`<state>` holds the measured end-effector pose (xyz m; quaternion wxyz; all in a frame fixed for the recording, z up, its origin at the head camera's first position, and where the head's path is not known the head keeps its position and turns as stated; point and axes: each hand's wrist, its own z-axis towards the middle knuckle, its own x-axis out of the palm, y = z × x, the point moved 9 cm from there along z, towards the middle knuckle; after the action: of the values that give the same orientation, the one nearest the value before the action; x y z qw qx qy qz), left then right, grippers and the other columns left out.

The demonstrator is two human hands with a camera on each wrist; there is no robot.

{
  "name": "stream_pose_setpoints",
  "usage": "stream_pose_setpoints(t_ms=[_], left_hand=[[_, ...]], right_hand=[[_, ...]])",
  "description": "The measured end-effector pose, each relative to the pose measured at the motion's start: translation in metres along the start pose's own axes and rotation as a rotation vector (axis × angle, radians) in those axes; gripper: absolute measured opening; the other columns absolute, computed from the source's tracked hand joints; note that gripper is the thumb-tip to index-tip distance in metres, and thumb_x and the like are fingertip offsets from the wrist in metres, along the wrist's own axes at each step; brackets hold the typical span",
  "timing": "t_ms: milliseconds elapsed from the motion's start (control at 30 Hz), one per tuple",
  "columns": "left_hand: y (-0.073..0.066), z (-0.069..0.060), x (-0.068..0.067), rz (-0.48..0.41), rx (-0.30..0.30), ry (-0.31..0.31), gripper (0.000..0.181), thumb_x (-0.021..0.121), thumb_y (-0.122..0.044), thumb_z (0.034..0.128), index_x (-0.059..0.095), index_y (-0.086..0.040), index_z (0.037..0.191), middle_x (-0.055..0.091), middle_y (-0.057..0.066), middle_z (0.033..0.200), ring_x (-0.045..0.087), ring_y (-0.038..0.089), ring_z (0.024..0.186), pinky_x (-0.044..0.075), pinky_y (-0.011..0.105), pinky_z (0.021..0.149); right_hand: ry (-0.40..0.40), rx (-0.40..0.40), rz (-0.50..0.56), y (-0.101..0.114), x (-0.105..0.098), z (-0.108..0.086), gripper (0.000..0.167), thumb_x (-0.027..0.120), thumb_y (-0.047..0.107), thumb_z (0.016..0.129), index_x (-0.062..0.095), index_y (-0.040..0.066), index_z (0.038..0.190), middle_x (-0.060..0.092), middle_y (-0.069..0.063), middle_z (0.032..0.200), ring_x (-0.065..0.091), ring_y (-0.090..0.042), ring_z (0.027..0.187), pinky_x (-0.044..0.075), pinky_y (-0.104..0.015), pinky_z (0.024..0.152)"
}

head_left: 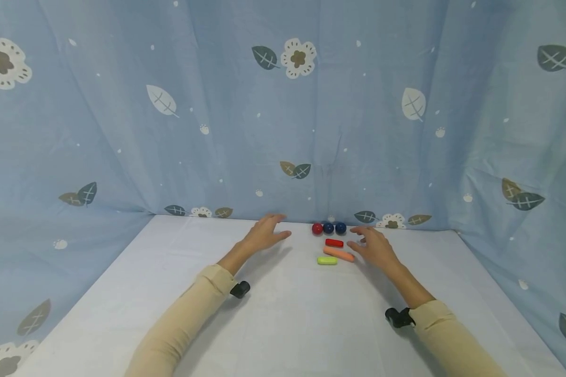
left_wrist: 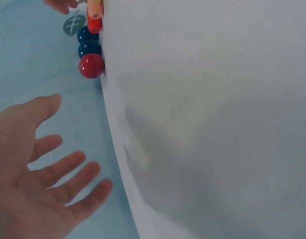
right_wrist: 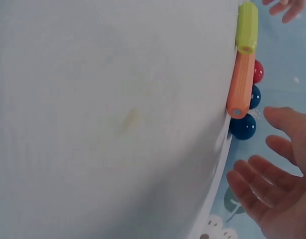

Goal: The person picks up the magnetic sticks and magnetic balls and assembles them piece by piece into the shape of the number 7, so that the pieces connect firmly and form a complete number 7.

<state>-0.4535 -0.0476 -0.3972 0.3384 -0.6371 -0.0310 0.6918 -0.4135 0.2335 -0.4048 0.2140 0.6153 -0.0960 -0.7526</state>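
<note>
My left hand [head_left: 263, 233] is held above the table's back left part, fingers spread and holding nothing. Over on the right, my right hand [head_left: 374, 248] has its fingers apart beside the small objects, with nothing in it. Between the hands, a red ball [head_left: 317, 229] and two dark blue balls [head_left: 328, 228] [head_left: 341, 228] stand in a row. In front of them lie a short red stick [head_left: 334, 243], a longer orange stick [head_left: 338, 254] and a yellow-green stick [head_left: 327, 260]. The left wrist view shows the red ball [left_wrist: 91, 65] beyond the thumb.
A white-covered table [head_left: 283, 314] spreads under both arms. Behind it and at its sides hangs a blue curtain [head_left: 236, 131] with leaves and flowers. A black wrist device is on each forearm, left [head_left: 240, 289] and right [head_left: 399, 317].
</note>
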Motion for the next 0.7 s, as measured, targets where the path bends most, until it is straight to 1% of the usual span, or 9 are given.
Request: stream_pose_setpoints(t_ms=[100, 233, 467, 700], left_hand=[[-0.002, 0.004, 0.005, -0.032, 0.003, 0.008, 0.058, 0.063, -0.042, 0.094, 0.05, -0.011, 0.141, 0.056, 0.013, 0.137, 0.056, 0.029, 0.123, 0.049, 0.047, 0.099], [-0.007, 0.01, 0.014, -0.069, 0.02, 0.026, 0.056, 0.064, -0.041, 0.0938, 0.052, -0.01, 0.139, 0.058, 0.014, 0.134, 0.06, 0.027, 0.116, 0.052, 0.043, 0.093], [-0.017, 0.018, 0.025, -0.095, 0.029, 0.049, 0.054, 0.065, -0.037, 0.0938, 0.053, -0.009, 0.138, 0.059, 0.016, 0.134, 0.06, 0.029, 0.116, 0.051, 0.042, 0.095], [-0.023, 0.025, 0.035, -0.142, 0.015, 0.067, 0.051, 0.066, -0.034, 0.0937, 0.054, -0.01, 0.137, 0.059, 0.016, 0.133, 0.061, 0.029, 0.116, 0.052, 0.042, 0.095]], right_hand=[[0.028, 0.004, 0.021, 0.002, 0.004, 0.002, 0.045, 0.069, 0.03, 0.091, 0.062, 0.007, 0.129, 0.064, -0.018, 0.125, 0.064, -0.033, 0.105, 0.054, -0.048, 0.086], [0.058, 0.007, 0.058, 0.004, 0.01, 0.005, 0.042, 0.07, 0.026, 0.091, 0.063, 0.006, 0.127, 0.067, -0.018, 0.121, 0.066, -0.032, 0.103, 0.057, -0.043, 0.084], [0.088, 0.01, 0.086, 0.007, 0.017, 0.009, 0.04, 0.07, 0.022, 0.09, 0.063, 0.005, 0.126, 0.068, -0.017, 0.119, 0.067, -0.03, 0.103, 0.057, -0.04, 0.084], [0.118, -0.029, 0.133, 0.014, 0.021, 0.013, 0.039, 0.069, 0.018, 0.091, 0.063, 0.001, 0.126, 0.069, -0.019, 0.117, 0.067, -0.031, 0.1, 0.057, -0.041, 0.085]])
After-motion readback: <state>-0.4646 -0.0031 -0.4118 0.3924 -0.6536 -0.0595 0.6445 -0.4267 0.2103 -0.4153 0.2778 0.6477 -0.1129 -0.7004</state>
